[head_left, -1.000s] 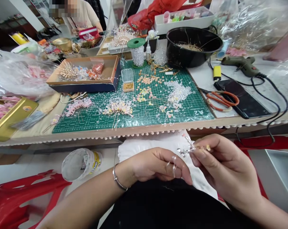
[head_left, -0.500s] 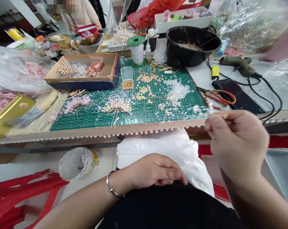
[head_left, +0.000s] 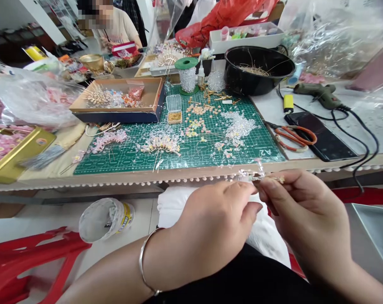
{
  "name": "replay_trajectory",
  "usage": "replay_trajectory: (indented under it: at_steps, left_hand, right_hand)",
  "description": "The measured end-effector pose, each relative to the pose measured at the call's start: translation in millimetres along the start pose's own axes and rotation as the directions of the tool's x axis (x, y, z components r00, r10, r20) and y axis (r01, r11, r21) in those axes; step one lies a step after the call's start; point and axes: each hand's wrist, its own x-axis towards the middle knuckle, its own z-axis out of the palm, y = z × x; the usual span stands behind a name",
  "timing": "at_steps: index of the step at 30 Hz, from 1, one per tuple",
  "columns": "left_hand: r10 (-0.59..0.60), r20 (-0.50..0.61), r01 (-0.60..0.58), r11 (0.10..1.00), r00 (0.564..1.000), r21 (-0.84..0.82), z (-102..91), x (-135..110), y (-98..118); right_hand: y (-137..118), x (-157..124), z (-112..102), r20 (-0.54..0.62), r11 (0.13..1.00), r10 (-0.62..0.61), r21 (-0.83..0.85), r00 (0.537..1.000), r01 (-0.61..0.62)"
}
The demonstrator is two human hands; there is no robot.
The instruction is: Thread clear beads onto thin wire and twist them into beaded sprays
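Observation:
My right hand (head_left: 305, 215) pinches a small wired bead spray (head_left: 260, 169) with clear beads and a pale yellow flower-like bit near the fingertips. It is held just in front of the table's edge. My left hand (head_left: 215, 223), with a silver bangle on the wrist, is close beside it, thumb and index finger apart. Whether its far fingers touch the beads is hidden. Beyond the hands, a green cutting mat (head_left: 131, 162) bears a beaded hair comb (head_left: 160, 144), a pink flower comb (head_left: 109, 140), a heap of clear beads (head_left: 239, 126) and yellow flower beads (head_left: 196, 128).
Orange-handled scissors (head_left: 297, 136), a phone (head_left: 326, 137) and a glue gun (head_left: 320, 93) with its cord lie at right. A black basin (head_left: 258, 82), bead spool (head_left: 187, 78) and shallow box (head_left: 118, 114) stand behind. Below is a white bucket (head_left: 99, 219). A person sits across.
My left hand has risen from my lap to beside the bead spray. My right hand has moved left and slightly down, still pinching the spray. The view has shifted slightly.

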Motion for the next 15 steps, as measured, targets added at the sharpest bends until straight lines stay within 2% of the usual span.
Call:
replay_trajectory:
  at_steps: [2,4,6,8,10,12,15]
  left_hand:
    - [-0.104,0.046,0.108,0.99,0.993,-0.096,4.4,3,-8]
    - [-0.194,0.151,0.226,0.945,0.969,-0.237,3.0,5,-13]
    - [-0.208,0.22,0.266,0.922,0.953,-0.282,-1.0,5,-15]
    - [-0.154,0.164,0.177,0.974,0.974,-0.142,-4.2,2,-12]
    - [-0.008,0.027,0.004,0.988,1.0,0.154,-4.6,-5,-5]
    - [0.157,-0.031,-0.129,0.895,0.987,0.428,-2.9,-12,5]
    - [0.26,-0.002,-0.204,0.764,0.966,0.613,-2.4,-19,20]
  right_hand:
    - [-1,-1,0,0.007,0.999,-0.013,-0.029,1.0,0.013]
    - [-2,-1,-1,0.002,0.995,-0.036,-0.09,0.999,0.037]
    - [-2,-2,-2,-0.003,0.982,-0.07,-0.173,0.998,0.068]
    - [0,-2,-3,0.0,0.962,-0.108,-0.253,0.994,0.104]
    - [3,-3,-3,0.014,0.94,-0.153,-0.305,0.988,0.15]
    - [4,-3,-2,0.043,0.919,-0.196,-0.339,0.98,0.199]
    - [1,-1,0,0.094,0.892,-0.237,-0.373,0.967,0.255]
